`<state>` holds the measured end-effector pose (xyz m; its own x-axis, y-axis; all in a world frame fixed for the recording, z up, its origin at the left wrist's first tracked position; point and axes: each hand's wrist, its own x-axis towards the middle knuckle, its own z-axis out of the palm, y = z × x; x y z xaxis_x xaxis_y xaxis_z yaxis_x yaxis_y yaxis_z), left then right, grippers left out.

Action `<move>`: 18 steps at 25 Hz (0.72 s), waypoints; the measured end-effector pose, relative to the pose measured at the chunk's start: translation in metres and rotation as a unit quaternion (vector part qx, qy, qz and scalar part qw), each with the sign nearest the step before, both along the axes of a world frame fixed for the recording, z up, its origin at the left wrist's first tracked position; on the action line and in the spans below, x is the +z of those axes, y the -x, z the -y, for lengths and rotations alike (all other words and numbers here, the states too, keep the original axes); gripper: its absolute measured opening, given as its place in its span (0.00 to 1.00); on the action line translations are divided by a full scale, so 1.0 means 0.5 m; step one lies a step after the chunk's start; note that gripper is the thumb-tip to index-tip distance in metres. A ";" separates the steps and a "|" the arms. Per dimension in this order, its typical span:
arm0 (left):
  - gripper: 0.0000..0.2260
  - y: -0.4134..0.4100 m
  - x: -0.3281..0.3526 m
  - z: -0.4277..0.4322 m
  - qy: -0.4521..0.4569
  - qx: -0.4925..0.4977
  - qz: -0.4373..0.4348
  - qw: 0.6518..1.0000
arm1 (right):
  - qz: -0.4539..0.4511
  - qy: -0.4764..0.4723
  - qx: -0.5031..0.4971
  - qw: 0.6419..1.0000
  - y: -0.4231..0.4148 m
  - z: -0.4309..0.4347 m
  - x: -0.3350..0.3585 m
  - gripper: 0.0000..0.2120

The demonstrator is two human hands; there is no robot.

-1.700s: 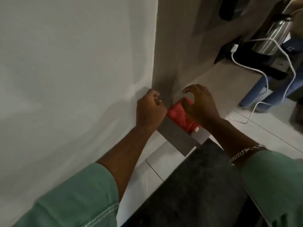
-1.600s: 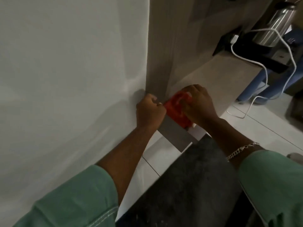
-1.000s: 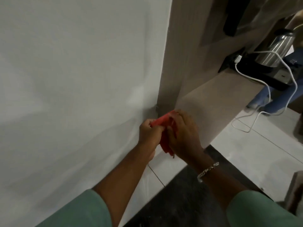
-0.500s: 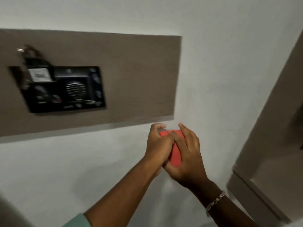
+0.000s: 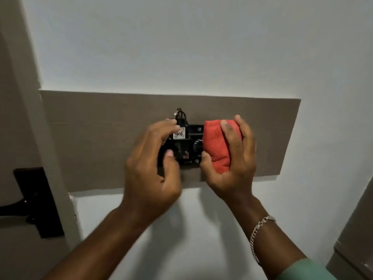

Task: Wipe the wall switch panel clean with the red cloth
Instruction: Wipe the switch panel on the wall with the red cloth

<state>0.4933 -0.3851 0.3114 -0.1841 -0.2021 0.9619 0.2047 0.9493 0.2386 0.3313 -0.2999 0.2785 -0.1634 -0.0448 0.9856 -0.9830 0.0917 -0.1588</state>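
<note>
A grey-brown wall board [image 5: 101,138] on the white wall [image 5: 181,47]; a black door handle [image 5: 24,205] at left.

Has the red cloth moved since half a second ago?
Yes. The red cloth went up and left, from below the brown wall board onto the black switch panel.

Pale white wall [image 5: 181,47], brown wood-grain board [image 5: 90,138], door with dark handle plate [image 5: 38,201] at left
</note>
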 end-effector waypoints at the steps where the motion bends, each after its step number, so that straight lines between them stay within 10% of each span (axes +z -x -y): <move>1: 0.21 -0.009 0.006 0.041 0.058 0.056 0.012 0.997 | 0.003 -0.026 -0.030 0.999 0.000 0.017 0.010 0.31; 8: 0.29 0.005 -0.027 0.217 0.297 0.387 0.208 0.848 | 0.035 -0.103 -0.077 0.991 0.047 0.020 -0.031 0.30; 18: 0.33 0.029 -0.039 0.226 0.238 0.456 0.118 0.849 | 0.021 -0.065 -0.037 0.997 0.063 0.035 -0.008 0.24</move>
<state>0.4788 -0.4982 0.2919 -0.3590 0.0367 0.9326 -0.6682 0.6876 -0.2842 0.2998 -0.3173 0.2747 -0.2111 -0.1575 0.9647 -0.9657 0.1862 -0.1809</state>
